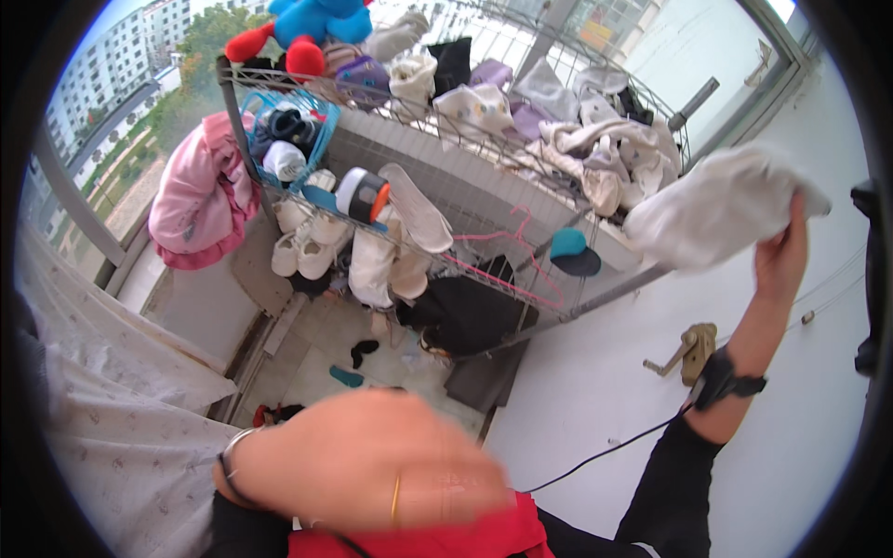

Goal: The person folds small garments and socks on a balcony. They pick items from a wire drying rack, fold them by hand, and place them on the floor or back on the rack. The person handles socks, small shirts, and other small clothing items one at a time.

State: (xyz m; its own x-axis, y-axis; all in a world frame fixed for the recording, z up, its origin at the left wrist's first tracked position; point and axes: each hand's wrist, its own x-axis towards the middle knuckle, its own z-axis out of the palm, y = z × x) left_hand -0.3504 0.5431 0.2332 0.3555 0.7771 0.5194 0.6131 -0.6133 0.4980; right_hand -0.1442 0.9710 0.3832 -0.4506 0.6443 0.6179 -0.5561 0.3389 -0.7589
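Observation:
My right hand is raised at the right, its fingers closed on the edge of a white piece of cloth. The cloth is blurred, so its exact kind does not show. It hangs beside the right end of a wire rack. Close in at the bottom is my left hand, large and smeared by motion. Its back faces up and its fingertips are hidden. Red fabric lies just below that hand.
The rack's top holds a pile of light clothes and a blue-and-red plush toy. Lower down are white shoes, a blue basket and a pink hanger. A window crank juts from the right wall; a curtain hangs left.

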